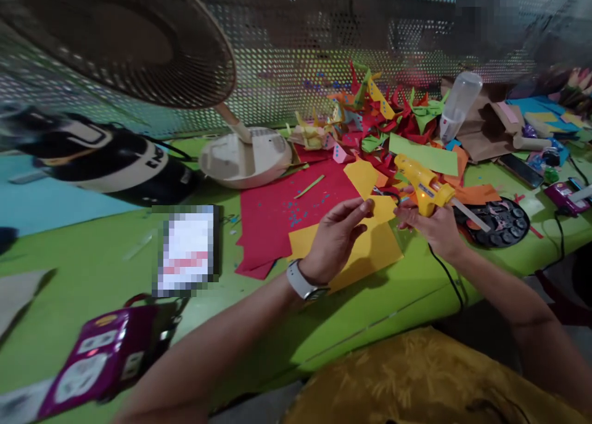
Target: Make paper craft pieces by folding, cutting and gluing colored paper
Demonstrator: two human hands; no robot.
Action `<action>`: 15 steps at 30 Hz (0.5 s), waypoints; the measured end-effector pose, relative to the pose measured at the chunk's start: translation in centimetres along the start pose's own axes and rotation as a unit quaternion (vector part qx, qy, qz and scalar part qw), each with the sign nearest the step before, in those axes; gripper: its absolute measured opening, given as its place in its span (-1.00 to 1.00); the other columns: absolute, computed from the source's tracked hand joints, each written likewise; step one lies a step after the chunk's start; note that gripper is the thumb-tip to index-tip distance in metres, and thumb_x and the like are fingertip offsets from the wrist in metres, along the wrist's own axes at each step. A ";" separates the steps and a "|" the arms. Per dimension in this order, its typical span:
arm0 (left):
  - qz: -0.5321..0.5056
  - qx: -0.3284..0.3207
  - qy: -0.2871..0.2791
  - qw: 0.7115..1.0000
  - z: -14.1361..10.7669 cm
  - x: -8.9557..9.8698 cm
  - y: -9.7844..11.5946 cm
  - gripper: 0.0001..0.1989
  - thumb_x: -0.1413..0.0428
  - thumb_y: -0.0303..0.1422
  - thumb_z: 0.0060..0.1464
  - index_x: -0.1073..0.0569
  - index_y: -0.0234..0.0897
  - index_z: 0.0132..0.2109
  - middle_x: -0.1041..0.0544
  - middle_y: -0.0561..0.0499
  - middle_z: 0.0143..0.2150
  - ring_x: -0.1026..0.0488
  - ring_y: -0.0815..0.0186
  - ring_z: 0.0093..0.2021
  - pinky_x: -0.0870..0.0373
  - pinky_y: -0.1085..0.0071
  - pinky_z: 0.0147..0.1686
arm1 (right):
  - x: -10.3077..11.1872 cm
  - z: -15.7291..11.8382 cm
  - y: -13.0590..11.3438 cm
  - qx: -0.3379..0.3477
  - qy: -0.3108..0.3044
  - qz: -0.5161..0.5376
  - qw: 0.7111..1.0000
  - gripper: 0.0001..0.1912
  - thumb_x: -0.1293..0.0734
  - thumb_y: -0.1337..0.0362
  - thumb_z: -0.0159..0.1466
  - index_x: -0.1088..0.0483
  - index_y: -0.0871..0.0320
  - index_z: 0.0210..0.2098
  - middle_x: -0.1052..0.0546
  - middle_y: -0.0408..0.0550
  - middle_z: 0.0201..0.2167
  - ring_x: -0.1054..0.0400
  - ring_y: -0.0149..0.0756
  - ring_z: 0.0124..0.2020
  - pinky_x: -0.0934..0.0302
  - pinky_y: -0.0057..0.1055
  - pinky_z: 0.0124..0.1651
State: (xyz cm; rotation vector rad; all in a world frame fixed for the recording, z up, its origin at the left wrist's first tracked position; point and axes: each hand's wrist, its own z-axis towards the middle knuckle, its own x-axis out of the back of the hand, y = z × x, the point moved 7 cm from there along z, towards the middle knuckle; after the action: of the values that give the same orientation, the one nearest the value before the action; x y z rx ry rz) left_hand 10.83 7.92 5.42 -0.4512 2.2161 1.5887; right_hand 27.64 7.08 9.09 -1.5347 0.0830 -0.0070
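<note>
My left hand (pixel 335 233), with a grey-strapped watch (pixel 303 282) on the wrist, pinches a cut piece of yellow paper (pixel 361 176) between thumb and fingers. In my right hand (pixel 437 227) is a yellow glue gun (pixel 423 187), its small orange light glowing and a clear glue stick (pixel 472 216) jutting out behind. The two hands are close together but apart. Beneath them lies a yellow paper sheet (pixel 377 257), partly over a red paper sheet (pixel 277 220) scattered with small blue bits.
Colourful folded paper pieces (pixel 374 110) heap up at the back beside a clear bottle (pixel 462 103). A fan (pixel 245 159), black bottle (pixel 124 165), phone-like screen (pixel 187 248) and purple power strip (pixel 99 350) stand or lie leftward. A black round object (pixel 509 224) sits right of my right hand.
</note>
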 end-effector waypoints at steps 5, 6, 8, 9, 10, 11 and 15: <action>-0.035 0.025 -0.010 0.999 -1.3 0.4 -0.5 -0.64 -0.51 -0.24 -0.41 -0.60 -0.20 -0.40 -0.61 0.12 -0.37 -0.52 0.44 -0.33 -0.37 0.60 -0.42 | -1.0 0.1 -0.2 0.011 0.001 -0.009 1.000 -0.52 -0.57 0.04 -0.05 -0.47 0.15 -0.23 -0.50 -0.22 -0.47 -0.43 -0.42 -0.54 -0.48 -0.43 -0.44; -0.034 0.025 -0.016 0.999 -1.5 0.5 -0.5 -0.66 -0.50 -0.24 -0.38 -0.60 -0.19 -0.39 -0.62 0.11 -0.36 -0.52 0.44 -0.32 -0.38 0.59 -0.40 | -1.0 0.1 -0.3 0.012 0.004 -0.008 1.000 -0.50 -0.57 0.04 -0.06 -0.47 0.15 -0.21 -0.49 -0.22 -0.47 -0.42 -0.42 -0.55 -0.48 -0.42 -0.45; -0.033 0.008 -0.019 0.999 -1.7 0.8 -0.4 -0.67 -0.50 -0.23 -0.36 -0.61 -0.18 -0.39 -0.63 0.10 -0.36 -0.53 0.42 -0.30 -0.40 0.57 -0.36 | -1.0 0.2 -0.1 0.009 0.010 -0.003 1.000 -0.46 -0.57 0.03 -0.07 -0.47 0.15 -0.18 -0.49 -0.22 -0.46 -0.41 -0.42 -0.58 -0.48 -0.41 -0.48; -0.030 -0.009 -0.016 0.999 -1.7 1.1 -0.3 -0.67 -0.50 -0.22 -0.36 -0.61 -0.18 -0.40 -0.64 0.10 -0.36 -0.53 0.42 -0.29 -0.41 0.56 -0.32 | -1.1 0.1 0.0 0.006 0.011 0.000 1.000 -0.45 -0.57 0.02 -0.07 -0.47 0.15 -0.16 -0.49 -0.22 -0.46 -0.41 -0.42 -0.59 -0.48 -0.40 -0.48; -0.026 -0.031 -0.013 0.999 -1.7 1.3 -0.1 -0.67 -0.50 -0.20 -0.36 -0.61 -0.18 -0.40 -0.64 0.10 -0.36 -0.53 0.42 -0.29 -0.42 0.54 -0.28 | -1.3 -0.1 0.2 0.001 0.009 0.003 1.000 -0.44 -0.57 0.02 -0.07 -0.47 0.14 -0.15 -0.50 -0.21 -0.45 -0.42 -0.41 -0.58 -0.48 -0.39 -0.47; -0.018 -0.056 -0.011 0.998 -1.6 1.5 0.2 -0.66 -0.49 -0.18 -0.36 -0.61 -0.18 -0.40 -0.63 0.10 -0.37 -0.52 0.41 -0.29 -0.42 0.52 -0.25 | -1.6 -0.3 0.5 -0.004 0.004 0.003 1.000 -0.45 -0.56 0.01 -0.06 -0.47 0.14 -0.15 -0.51 -0.20 -0.44 -0.43 -0.40 -0.57 -0.49 -0.38 -0.45; 0.036 -0.123 -0.022 0.992 -1.2 1.5 1.6 -0.68 -0.43 -0.11 -0.20 -0.60 -0.21 -0.37 -0.57 0.11 -0.40 -0.44 0.44 -0.35 -0.38 0.51 -0.26 | -2.8 -1.6 1.1 -0.015 -0.041 -0.017 0.999 -0.56 -0.53 0.04 0.04 -0.48 0.12 -0.17 -0.53 -0.18 -0.46 -0.46 -0.36 -0.54 -0.51 -0.33 -0.39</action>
State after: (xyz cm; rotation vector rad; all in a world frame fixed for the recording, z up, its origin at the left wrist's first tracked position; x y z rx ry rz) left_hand 8.66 7.26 6.40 -0.4033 2.0344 1.9008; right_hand 24.68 5.66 8.12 -1.5634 -0.0075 0.0302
